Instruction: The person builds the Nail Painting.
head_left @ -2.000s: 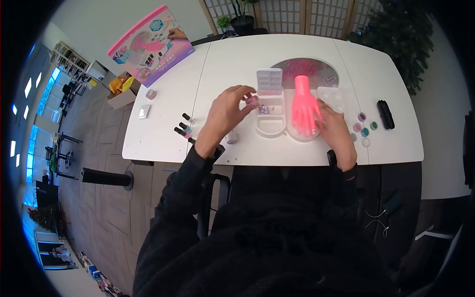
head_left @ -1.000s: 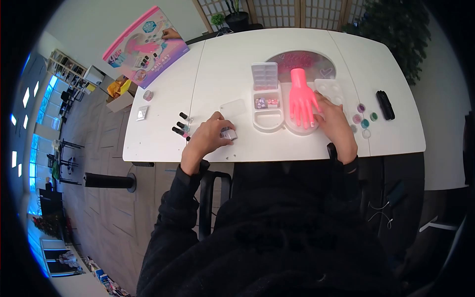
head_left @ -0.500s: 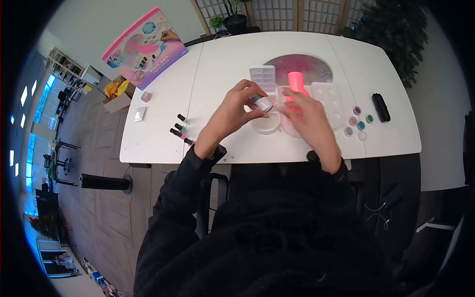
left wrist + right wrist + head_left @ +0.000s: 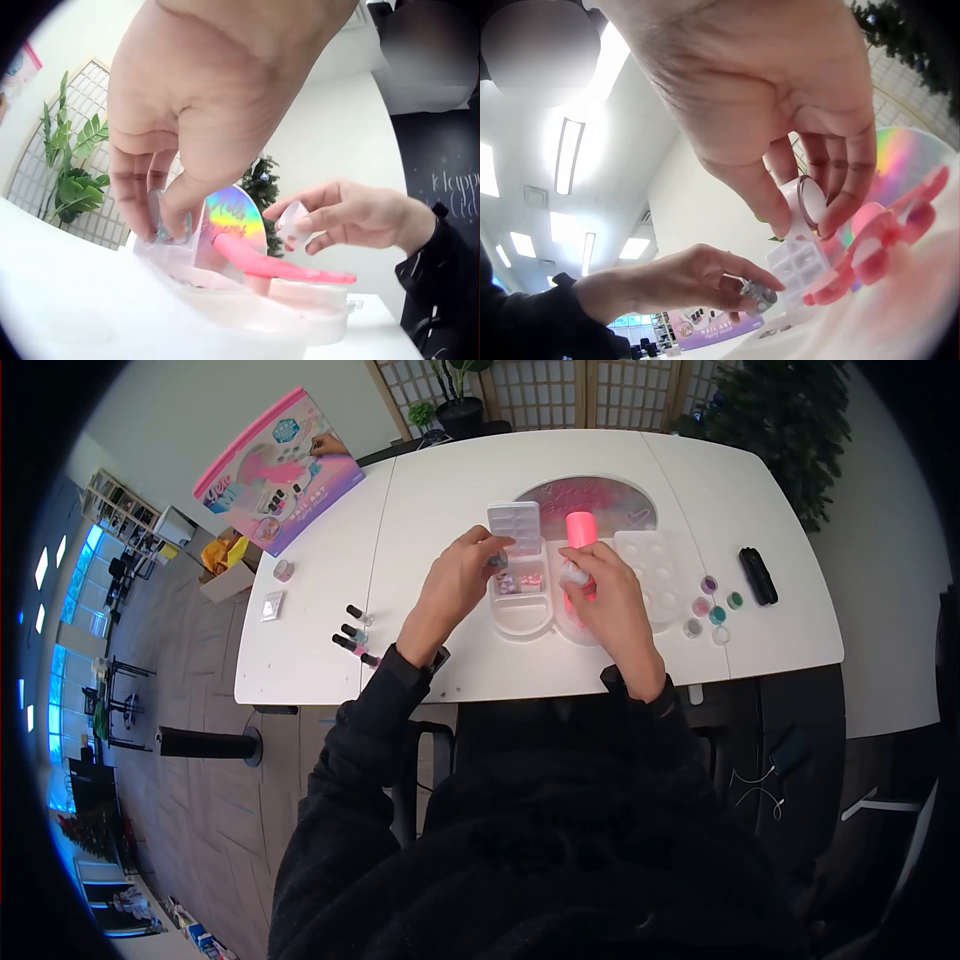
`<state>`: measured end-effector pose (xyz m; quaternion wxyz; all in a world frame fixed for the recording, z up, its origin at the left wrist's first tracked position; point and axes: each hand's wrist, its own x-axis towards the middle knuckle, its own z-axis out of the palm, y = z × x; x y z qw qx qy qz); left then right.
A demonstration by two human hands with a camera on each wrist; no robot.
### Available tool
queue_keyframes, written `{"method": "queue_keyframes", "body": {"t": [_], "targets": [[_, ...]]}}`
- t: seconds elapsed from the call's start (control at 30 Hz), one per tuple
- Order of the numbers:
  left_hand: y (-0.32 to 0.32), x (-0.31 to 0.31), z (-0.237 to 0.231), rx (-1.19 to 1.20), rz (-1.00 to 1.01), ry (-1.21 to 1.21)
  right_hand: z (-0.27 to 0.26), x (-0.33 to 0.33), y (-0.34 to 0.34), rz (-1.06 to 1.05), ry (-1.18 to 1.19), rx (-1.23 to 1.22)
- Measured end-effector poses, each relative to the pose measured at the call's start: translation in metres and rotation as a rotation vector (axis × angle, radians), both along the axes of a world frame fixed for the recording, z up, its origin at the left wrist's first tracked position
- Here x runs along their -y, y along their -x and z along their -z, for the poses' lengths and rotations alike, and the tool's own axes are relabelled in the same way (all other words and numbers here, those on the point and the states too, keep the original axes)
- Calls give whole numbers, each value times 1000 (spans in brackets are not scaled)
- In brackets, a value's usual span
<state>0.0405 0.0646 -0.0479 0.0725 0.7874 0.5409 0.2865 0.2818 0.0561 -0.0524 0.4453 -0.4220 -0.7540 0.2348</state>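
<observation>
My left hand (image 4: 455, 580) pinches a small silvery-grey piece (image 4: 759, 297) over the tray's left side, close to the raised clear compartment lid (image 4: 514, 518). My right hand (image 4: 612, 595) grips a small white cylinder (image 4: 798, 208) between thumb and fingers; a dark ring circles its end. That cylinder is held over the pink model hand (image 4: 580, 526), whose fingers are mostly hidden under mine in the head view. Beneath them stands the white plastic tray (image 4: 521, 632). One tray compartment holds two small containers of purple and pink bits (image 4: 530, 582).
Several black-capped polish bottles (image 4: 350, 632) lie to the left. Small colored pots (image 4: 718, 615) and a black case (image 4: 758, 576) sit to the right. A silver mirror-like backboard (image 4: 630, 505) rises behind the tray, and the nail art box (image 4: 280, 475) stands back left.
My left hand left a pink container in the tray, then picked the white cylinder up from the table. My right hand came off the model hand and now has the cylinder; the hands have parted.
</observation>
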Motion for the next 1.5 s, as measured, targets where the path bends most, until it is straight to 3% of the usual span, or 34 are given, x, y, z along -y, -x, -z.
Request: {"method": "queue_keyframes", "body": {"t": [0.13, 0.23, 0.5, 0.6, 0.7, 0.77, 0.93, 1.23, 1.3, 1.5], "targets": [[-10, -1, -5, -9, -64, -12, 0, 6, 6, -6, -17, 45], [-7, -2, 2, -108, 46, -83, 0, 7, 6, -14, 37, 48], [-6, 6, 4, -15, 102, 214, 3, 4, 7, -42, -6, 58], [-6, 4, 11, 37, 140, 112, 4, 4, 16, -43, -67, 51], [-7, -1, 11, 106, 152, 27, 11, 2, 26, -62, -81, 122], [-8, 0, 10, 108, 142, 18, 26, -6, 35, -69, -141, 378], [-8, 1, 17, 132, 128, -40, 38, 0, 43, -43, -269, 497], [-14, 7, 13, -53, 18, -77, 33, 0, 37, -82, -166, 516], [-12, 8, 12, -246, 24, -268, 33, 0, 37, -85, -167, 508], [-10, 13, 12, -298, -26, -231, 32, 1, 37, -81, -152, 487]]}}
